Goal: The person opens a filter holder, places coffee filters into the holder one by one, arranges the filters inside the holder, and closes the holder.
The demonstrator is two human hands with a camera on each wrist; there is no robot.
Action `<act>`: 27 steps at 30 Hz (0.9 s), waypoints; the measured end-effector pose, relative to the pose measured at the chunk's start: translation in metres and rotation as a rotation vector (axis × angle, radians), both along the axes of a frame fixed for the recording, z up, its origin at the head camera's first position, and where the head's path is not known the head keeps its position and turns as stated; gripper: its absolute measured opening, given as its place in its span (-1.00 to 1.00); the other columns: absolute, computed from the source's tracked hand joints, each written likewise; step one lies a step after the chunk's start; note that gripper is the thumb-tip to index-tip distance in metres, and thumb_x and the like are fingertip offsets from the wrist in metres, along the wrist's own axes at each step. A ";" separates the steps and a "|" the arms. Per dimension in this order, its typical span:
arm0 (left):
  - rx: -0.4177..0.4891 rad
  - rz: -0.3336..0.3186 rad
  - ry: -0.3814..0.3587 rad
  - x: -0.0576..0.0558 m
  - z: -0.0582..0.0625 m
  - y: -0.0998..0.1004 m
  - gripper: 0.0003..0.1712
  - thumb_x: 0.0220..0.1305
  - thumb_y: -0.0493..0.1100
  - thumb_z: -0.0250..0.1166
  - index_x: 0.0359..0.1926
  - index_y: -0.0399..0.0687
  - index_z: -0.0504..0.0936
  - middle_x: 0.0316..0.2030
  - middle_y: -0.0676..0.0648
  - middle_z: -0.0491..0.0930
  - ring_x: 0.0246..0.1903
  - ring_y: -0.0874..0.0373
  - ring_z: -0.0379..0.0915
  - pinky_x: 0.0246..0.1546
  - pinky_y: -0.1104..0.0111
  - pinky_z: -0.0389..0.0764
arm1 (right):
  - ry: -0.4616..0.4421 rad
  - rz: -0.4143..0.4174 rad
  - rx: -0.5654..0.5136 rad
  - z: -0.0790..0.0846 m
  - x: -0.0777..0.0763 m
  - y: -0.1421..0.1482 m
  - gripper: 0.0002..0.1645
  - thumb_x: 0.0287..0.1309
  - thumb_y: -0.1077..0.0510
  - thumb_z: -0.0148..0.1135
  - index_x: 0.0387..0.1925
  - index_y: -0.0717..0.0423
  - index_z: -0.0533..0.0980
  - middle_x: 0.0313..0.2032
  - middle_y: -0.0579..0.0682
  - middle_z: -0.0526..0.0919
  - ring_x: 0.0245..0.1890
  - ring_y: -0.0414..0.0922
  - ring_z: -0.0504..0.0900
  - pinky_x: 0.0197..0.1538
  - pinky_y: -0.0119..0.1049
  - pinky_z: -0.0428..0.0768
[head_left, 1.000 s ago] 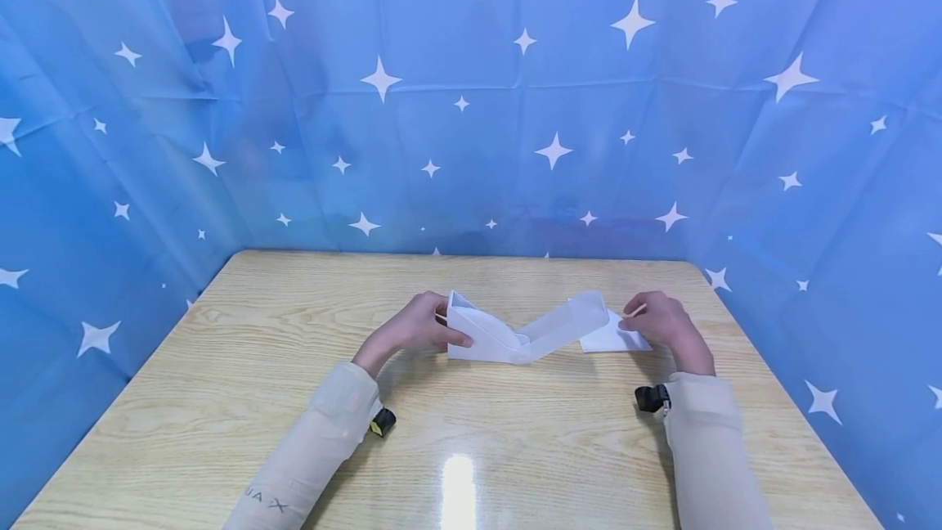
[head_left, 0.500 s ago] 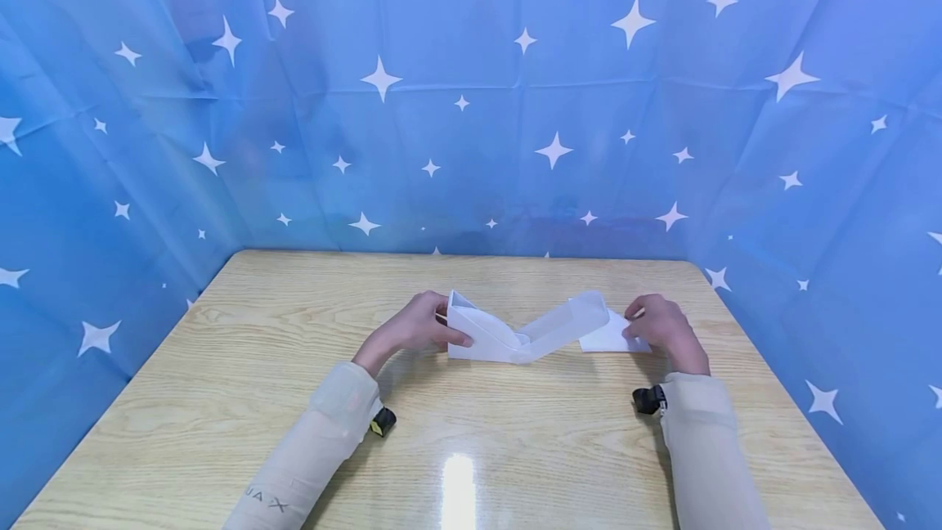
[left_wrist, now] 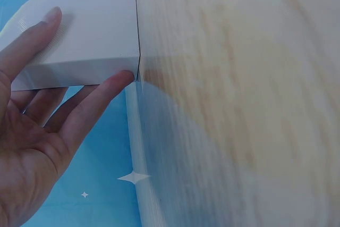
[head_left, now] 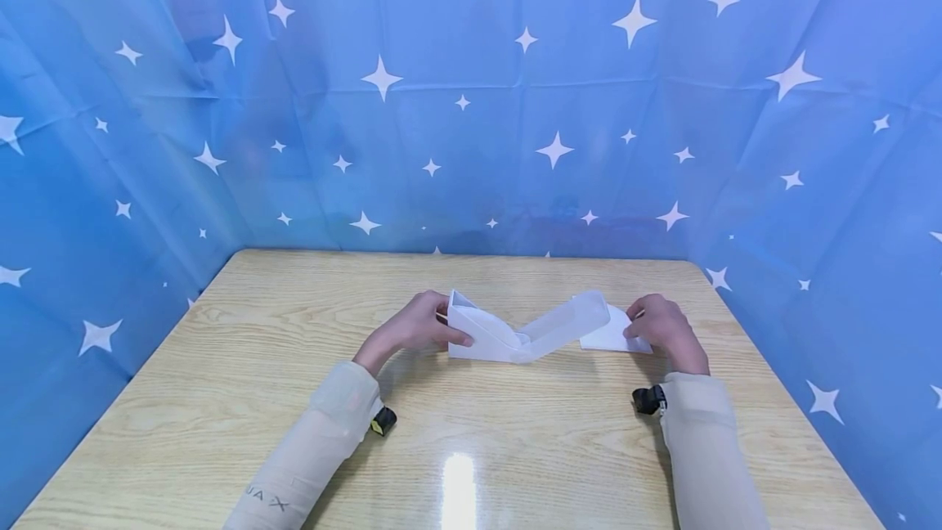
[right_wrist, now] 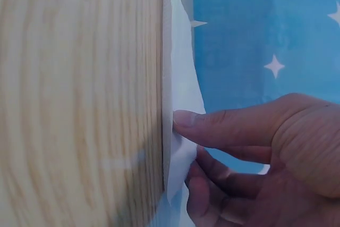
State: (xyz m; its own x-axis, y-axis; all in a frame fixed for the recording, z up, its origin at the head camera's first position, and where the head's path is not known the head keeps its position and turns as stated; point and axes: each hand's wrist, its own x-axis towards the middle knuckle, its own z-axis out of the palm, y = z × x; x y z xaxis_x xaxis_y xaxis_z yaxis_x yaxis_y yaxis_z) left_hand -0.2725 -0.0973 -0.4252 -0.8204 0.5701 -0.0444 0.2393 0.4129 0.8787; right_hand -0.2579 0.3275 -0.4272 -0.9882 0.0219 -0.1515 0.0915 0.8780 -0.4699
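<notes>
My left hand [head_left: 421,324] grips the end of a white box [head_left: 478,335] with a sloped, open top, its thumb on the near face in the head view. In the left wrist view, a finger touches the box's [left_wrist: 95,30] lower corner. From the box a translucent white flap [head_left: 567,324] rises to the right. Partly behind that flap lies a thin stack of white paper [head_left: 607,338]. My right hand [head_left: 662,330] pinches the paper's right side. In the right wrist view, its thumb presses a slightly bent white sheet [right_wrist: 185,78], fingers at the far edge.
The wooden table [head_left: 368,448] carries both objects, with a bright light reflection near its front. A blue curtain [head_left: 471,105] with white stars stands behind the table and at both sides. Small black wrist cameras [head_left: 649,399] sit on both sleeves.
My right hand has shifted slightly left and down on the paper, and the sheet's upper edge has moved a little. My left hand and the box have stayed in place.
</notes>
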 end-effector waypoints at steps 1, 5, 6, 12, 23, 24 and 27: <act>0.000 0.001 -0.001 0.000 0.000 0.000 -0.66 0.14 -0.16 0.59 -0.06 -0.09 0.74 -0.22 -0.08 0.77 -0.35 0.14 0.68 -0.32 0.05 0.78 | 0.001 -0.004 0.000 0.000 0.000 0.000 -0.58 0.18 0.28 0.38 0.04 0.44 0.58 0.01 0.38 0.65 -0.11 0.20 0.61 -0.15 -0.04 0.62; -0.003 0.006 -0.002 0.000 0.000 0.000 -0.65 0.14 -0.16 0.59 -0.06 -0.09 0.75 -0.21 -0.08 0.77 -0.34 0.14 0.68 -0.32 0.06 0.78 | 0.001 -0.017 -0.016 0.000 0.000 -0.001 -0.64 0.15 0.29 0.38 -0.04 0.40 0.57 -0.10 0.32 0.66 -0.24 0.10 0.59 -0.27 -0.15 0.57; -0.004 0.007 -0.002 0.000 0.000 0.000 -0.65 0.13 -0.16 0.59 -0.06 -0.08 0.75 -0.21 -0.08 0.77 -0.34 0.14 0.68 -0.31 0.07 0.78 | 0.004 -0.017 -0.019 -0.001 0.000 -0.001 -0.66 0.14 0.30 0.39 -0.06 0.39 0.57 -0.13 0.30 0.67 -0.28 0.07 0.59 -0.29 -0.18 0.56; -0.006 0.007 -0.006 0.000 0.000 0.000 -0.65 0.13 -0.15 0.60 -0.05 -0.07 0.75 -0.21 -0.08 0.77 -0.33 0.14 0.68 -0.31 0.07 0.79 | 0.010 -0.003 -0.042 0.002 0.001 -0.001 -0.70 0.15 0.32 0.36 -0.09 0.40 0.55 -0.14 0.30 0.64 -0.37 -0.01 0.63 -0.32 -0.22 0.56; -0.012 0.006 -0.003 0.000 0.000 0.000 -0.66 0.14 -0.16 0.59 -0.06 -0.08 0.75 -0.21 -0.08 0.77 -0.34 0.15 0.69 -0.32 0.07 0.78 | 0.014 0.000 -0.094 0.008 0.002 0.001 -0.76 0.21 0.35 0.28 -0.13 0.42 0.50 -0.21 0.29 0.61 -0.48 -0.07 0.68 -0.35 -0.23 0.68; -0.013 0.006 -0.002 0.000 0.000 0.000 -0.66 0.14 -0.16 0.59 -0.06 -0.08 0.75 -0.21 -0.08 0.77 -0.34 0.14 0.68 -0.32 0.07 0.78 | 0.015 0.000 -0.096 0.008 0.002 0.001 -0.77 0.21 0.35 0.28 -0.13 0.43 0.50 -0.22 0.29 0.60 -0.48 -0.08 0.68 -0.35 -0.23 0.69; -0.012 0.006 -0.002 0.001 0.000 0.000 -0.66 0.14 -0.16 0.59 -0.06 -0.08 0.75 -0.21 -0.08 0.77 -0.35 0.14 0.68 -0.32 0.07 0.78 | 0.015 -0.007 -0.098 0.008 0.002 0.002 -0.74 0.23 0.36 0.26 -0.08 0.44 0.50 -0.22 0.30 0.59 -0.47 -0.10 0.70 -0.32 -0.22 0.72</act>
State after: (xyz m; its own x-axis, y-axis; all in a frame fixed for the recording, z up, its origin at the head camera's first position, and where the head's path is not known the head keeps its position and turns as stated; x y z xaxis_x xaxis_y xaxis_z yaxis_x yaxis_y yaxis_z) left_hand -0.2719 -0.0976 -0.4250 -0.8237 0.5646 -0.0525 0.2355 0.4249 0.8741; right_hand -0.2558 0.3290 -0.4191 -0.9902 0.0148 -0.1386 0.0901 0.8268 -0.5553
